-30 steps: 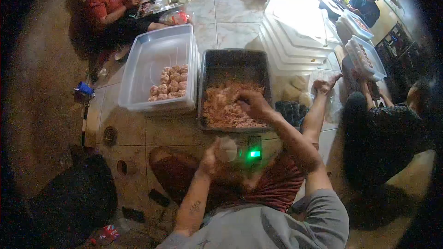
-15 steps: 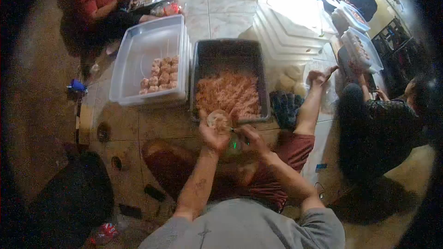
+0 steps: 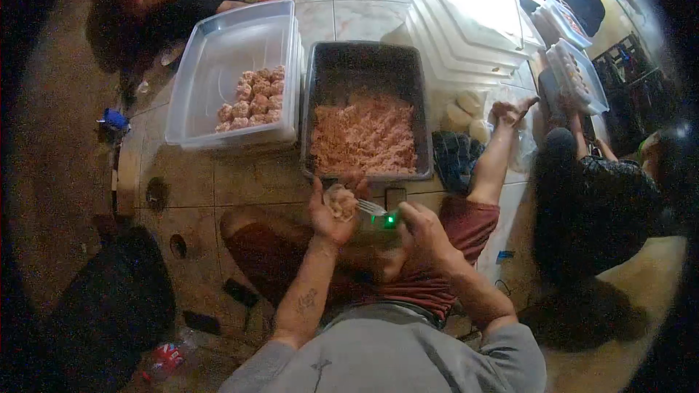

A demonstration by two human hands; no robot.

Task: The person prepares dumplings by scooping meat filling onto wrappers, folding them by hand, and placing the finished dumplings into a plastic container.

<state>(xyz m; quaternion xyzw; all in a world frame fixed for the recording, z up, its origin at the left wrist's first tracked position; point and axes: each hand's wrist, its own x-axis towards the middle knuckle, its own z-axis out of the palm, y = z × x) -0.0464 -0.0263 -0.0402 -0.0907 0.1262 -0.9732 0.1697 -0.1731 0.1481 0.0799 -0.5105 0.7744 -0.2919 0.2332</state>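
My left hand (image 3: 331,222) cups a thin round wrapper (image 3: 336,199) with a lump of pinkish filling (image 3: 344,205) on it, just in front of the dark tub. A fork (image 3: 370,207) is gripped in my right hand (image 3: 422,227), its tines touching the filling from the right. Minced filling (image 3: 364,135) covers the near part of the dark tub (image 3: 364,51). To its left, a clear plastic bin (image 3: 178,105) holds several round filled pieces (image 3: 256,98). A small device with a green display (image 3: 391,220) lies below the fork, partly hidden.
Stacked white lids or trays (image 3: 466,36) stand at the back right, near bags of round wrappers (image 3: 462,113). A dark bag (image 3: 456,160) lies beside the tub. Co-workers sit at the upper left and on the right, one near a tray of pieces (image 3: 579,76).
My right hand has come back from the tub with the fork, which now touches filling on the wrapper. My left hand has raised the wrapper, at first bare, to the tub's near edge.
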